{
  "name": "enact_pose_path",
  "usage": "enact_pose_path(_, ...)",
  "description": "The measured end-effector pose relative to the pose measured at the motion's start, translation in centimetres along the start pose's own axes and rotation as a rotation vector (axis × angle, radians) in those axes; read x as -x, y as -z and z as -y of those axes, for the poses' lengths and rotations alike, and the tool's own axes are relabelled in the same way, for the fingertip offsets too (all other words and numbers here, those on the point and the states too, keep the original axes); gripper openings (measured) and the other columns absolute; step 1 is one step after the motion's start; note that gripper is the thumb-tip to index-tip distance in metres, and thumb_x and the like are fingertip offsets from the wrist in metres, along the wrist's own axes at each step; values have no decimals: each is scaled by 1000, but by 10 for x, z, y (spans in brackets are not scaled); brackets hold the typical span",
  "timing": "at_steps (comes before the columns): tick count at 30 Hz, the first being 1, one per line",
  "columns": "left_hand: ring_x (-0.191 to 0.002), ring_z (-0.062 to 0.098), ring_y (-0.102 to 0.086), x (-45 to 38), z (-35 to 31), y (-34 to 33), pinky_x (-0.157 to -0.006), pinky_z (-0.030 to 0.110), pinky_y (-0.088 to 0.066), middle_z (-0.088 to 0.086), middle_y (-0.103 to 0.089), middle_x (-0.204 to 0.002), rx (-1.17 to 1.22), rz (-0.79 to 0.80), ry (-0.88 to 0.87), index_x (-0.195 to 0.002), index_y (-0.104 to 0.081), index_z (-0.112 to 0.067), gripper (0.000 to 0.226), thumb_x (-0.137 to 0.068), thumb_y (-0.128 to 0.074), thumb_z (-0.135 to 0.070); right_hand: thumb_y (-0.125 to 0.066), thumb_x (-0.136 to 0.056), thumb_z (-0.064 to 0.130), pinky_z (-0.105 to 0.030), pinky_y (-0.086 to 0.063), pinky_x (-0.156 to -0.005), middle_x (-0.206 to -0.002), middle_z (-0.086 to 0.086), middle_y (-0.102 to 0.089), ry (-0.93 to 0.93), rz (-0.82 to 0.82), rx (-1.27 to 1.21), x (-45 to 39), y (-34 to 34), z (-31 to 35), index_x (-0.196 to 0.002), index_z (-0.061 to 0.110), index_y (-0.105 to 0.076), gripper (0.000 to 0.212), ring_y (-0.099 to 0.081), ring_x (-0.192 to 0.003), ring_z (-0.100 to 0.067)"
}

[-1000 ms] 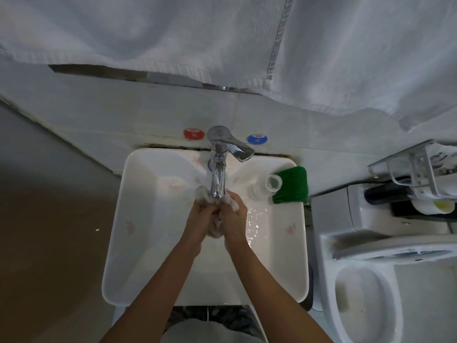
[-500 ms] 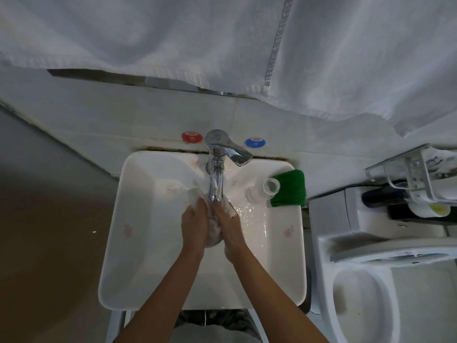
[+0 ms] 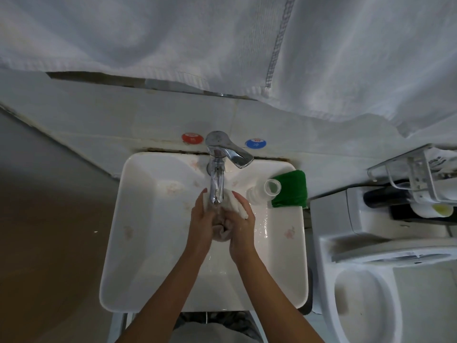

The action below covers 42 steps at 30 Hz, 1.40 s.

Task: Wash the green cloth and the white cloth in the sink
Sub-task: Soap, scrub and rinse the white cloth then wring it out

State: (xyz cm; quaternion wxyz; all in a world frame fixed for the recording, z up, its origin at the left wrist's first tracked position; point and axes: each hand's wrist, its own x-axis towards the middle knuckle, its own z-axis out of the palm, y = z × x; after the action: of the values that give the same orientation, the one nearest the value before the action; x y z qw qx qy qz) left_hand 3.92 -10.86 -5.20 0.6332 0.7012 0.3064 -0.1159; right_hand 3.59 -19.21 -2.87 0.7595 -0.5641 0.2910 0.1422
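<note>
Dim light here. Pale tiled wall [image 3: 99,120] behind, white towels [image 3: 173,33] hanging across the top. Red dot [image 3: 191,138] and blue dot [image 3: 255,143] stuck on the tiles. Toilet [image 3: 366,293] at right, wire rack [image 3: 415,177] above it, brown floor [image 3: 49,243] at left.

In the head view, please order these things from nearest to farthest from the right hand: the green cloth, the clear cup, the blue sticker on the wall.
From the right hand:
1. Clear cup, on the sink ledge, just right of the faucet.
2. Green cloth, at the sink's back right corner, behind the cup.
3. Blue sticker, on the wall tile above the sink.
</note>
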Motion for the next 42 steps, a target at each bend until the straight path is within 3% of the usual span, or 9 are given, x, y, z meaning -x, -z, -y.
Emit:
enact_pose_path(5, -89, 19, -65, 20, 0, 5, -75, 41, -55, 2, -65, -96, -64, -60, 4, -115, -52, -25, 76, -71, -31, -85, -58, -88, 23, -32, -53, -80, -88, 8, -70, 114, 3, 140, 1, -17, -15, -94, 19, -69, 13, -66, -88, -13)
enact_pose_path(14, -69, 19, -54, 16, -18, 5, -67, 27, -37, 2, -60, -75, -364, -286, -86, -79, -61, -9, 36, -100, -40, -30, -61, -74, 34, -39, -55, -61, -67, -4, -67, 25, -130, 406, -21, -34, -21, -69, 12, -62, 23, -64, -63, -21)
enact_pose_path(18, -61, 22, -51, 15, -20, 3, -63, 30, -35, 8, -56, -65, -338, -279, -97, -66, -56, -5, 42, -100, -41, -23, -57, -94, 26, -13, -44, -51, -63, 2, -61, 118, -142, 534, -22, -30, -22, -75, 8, -64, 27, -56, -53, -3)
enact_pose_path(24, -70, 24, -57, 6, -18, 8, -66, 32, -43, 9, -58, -74, -114, -256, -62, -79, -54, -4, 40, -100, -42, -36, -56, -87, 31, -21, -47, -68, -84, 9, -58, 184, -78, 319, -9, -35, -15, -87, 27, -50, 7, -55, -73, 5)
enact_pose_path(26, -74, 23, -59, 0, -17, 13, -67, 37, -49, 11, -59, -79, -9, -207, -69, -85, -53, -4, 38, -99, -43, -37, -54, -77, 50, -26, -51, -84, -103, 9, -59, 124, -16, 281, -10, -35, -18, -101, 33, -51, 29, -59, -96, -5)
enact_pose_path(30, -84, 20, -62, 3, -25, 24, -68, 31, -52, 5, -63, -90, 135, -47, -74, -95, -58, -13, 5, -93, -55, -10, -48, -78, 63, -39, -52, -86, -103, 1, -69, -47, 17, 189, -11, -29, -16, -90, 41, -64, 30, -65, -97, -16)
enact_pose_path(35, -89, 11, -66, 12, -23, 31, -67, 21, -53, -5, -68, -92, 225, 172, -99, -102, -62, -19, 32, -70, -60, -17, -52, -91, 31, -34, -50, -75, -85, 7, -66, 81, -14, 121, -8, -20, -13, -75, 32, -66, 22, -63, -86, -12)
enact_pose_path(39, -115, 27, -57, 15, -28, 24, -100, 47, -46, 9, -59, -125, 174, 119, 28, -129, -53, -17, 64, -72, -56, -44, -55, -86, 23, -36, -52, -96, -111, 4, -67, 91, -61, 112, -4, -18, -13, -114, 23, -64, 30, -63, -105, -14)
enact_pose_path(42, -113, 23, -57, 18, -28, 24, -99, 43, -47, 6, -57, -128, 134, 64, 57, -132, -48, -22, 56, -86, -58, -53, -59, -83, 21, -27, -52, -92, -128, 9, -56, 106, 8, 131, 0, -13, -17, -131, 27, -51, 49, -58, -111, -8)
